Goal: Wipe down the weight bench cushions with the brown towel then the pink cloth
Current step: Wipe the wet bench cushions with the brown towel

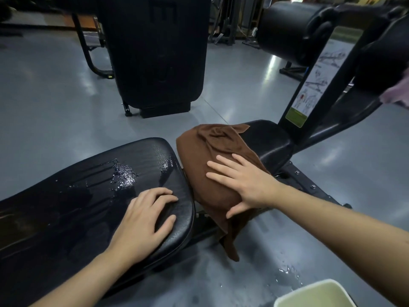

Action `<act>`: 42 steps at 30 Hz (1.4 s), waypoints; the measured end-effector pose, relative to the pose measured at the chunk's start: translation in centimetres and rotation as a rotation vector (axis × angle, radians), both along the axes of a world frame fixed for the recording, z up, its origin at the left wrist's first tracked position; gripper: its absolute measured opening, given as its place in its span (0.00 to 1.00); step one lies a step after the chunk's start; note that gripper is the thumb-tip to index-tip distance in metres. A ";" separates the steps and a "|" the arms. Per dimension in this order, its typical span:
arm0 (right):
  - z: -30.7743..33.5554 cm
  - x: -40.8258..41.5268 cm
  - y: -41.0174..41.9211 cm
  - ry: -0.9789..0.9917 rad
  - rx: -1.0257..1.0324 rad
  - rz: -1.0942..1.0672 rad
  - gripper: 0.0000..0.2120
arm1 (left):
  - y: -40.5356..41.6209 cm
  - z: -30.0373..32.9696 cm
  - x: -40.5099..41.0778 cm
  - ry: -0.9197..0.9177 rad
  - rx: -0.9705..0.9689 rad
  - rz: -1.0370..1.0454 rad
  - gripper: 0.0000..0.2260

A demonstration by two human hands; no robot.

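The crumpled brown cloth towel (pixel 217 160) is draped over the smaller black padded seat cushion (pixel 270 138), one end hanging toward the grey floor (pixel 55 91). It is pressed flat by the right hand (pixel 241 182), fingers spread. The left hand (pixel 143 222), fingers bent, rests on the wet long black vinyl cushion (pixel 77 207). A pink cloth (pixel 398 94) is seen beside the black roller pad (pixel 292 29); a pale basin (pixel 314 293) sits nearby.
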State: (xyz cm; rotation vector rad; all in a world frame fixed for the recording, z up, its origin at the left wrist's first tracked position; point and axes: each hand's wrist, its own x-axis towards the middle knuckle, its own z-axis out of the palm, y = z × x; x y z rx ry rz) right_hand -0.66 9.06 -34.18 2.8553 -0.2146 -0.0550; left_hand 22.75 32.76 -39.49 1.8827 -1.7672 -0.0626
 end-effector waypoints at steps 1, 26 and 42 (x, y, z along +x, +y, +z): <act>0.2 -0.2 -0.7 0.005 0.003 0.011 0.54 | 0.0 0.0 0.0 -0.002 0.001 -0.001 0.17; 1.8 -4.7 -6.1 0.072 -0.138 -0.097 0.62 | -0.2 0.3 -0.3 -0.001 0.031 0.000 0.16; -1.7 4.3 6.1 0.003 -0.066 -0.229 0.50 | -0.1 0.1 -0.3 -0.004 0.027 0.009 0.17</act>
